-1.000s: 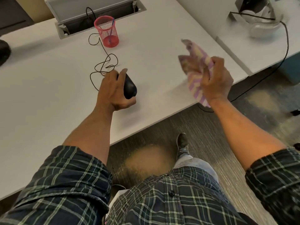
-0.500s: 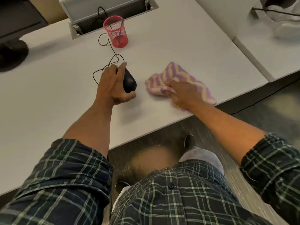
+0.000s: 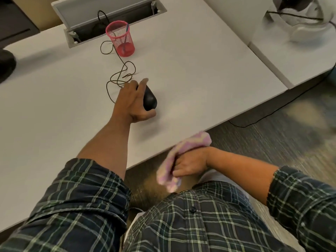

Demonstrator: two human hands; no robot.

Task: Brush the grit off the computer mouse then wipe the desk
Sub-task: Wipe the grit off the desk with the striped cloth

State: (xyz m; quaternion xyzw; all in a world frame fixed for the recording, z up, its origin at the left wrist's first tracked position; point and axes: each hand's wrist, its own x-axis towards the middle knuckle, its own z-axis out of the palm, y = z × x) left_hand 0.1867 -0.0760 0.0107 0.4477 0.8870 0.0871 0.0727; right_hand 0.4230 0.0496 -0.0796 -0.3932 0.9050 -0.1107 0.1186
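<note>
Your left hand [image 3: 133,102] holds the black mouse [image 3: 149,101] up on its side on the white worktop [image 3: 200,73], while your right hand [image 3: 190,163] grips the pink cloth [image 3: 195,140] just off the worktop's near edge.

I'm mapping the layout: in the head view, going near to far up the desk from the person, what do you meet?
Cloth in the right hand → mouse held by the left hand → coiled cable → pink mesh cup → cable hatch.
</note>
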